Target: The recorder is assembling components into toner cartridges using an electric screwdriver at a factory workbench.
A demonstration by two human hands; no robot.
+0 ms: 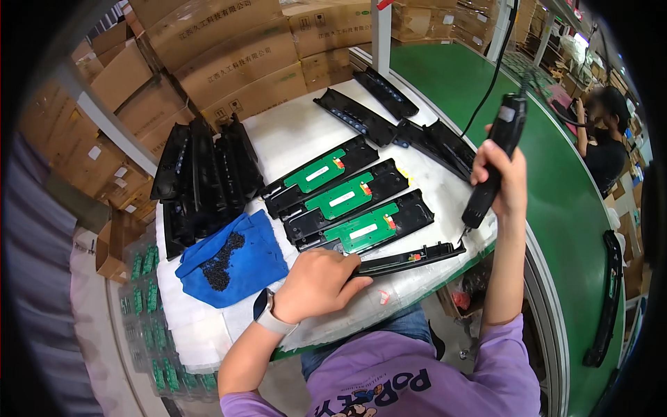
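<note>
My right hand (511, 177) is wrapped round a black electric screwdriver (483, 201), held upright with its bit pointing down. The bit is at the right end of a narrow black plastic housing (439, 254), which stands on its side edge near the table front. My left hand (316, 281) grips that housing by its left end; some fingers are hidden behind it. Just beyond lie three black housings with green circuit boards (361, 231) in them. Left of my left hand, a blue cloth (260, 267) bears a pile of small black screws (221, 267).
Several black housings (205, 174) are stacked at the left, and more (358, 118) lie at the back. Cardboard boxes (236, 62) rise behind the white-covered table (271, 128). A green bench (556, 215) runs along the right, with a person (608, 139) beyond it. The screwdriver's cord (495, 76) hangs from above.
</note>
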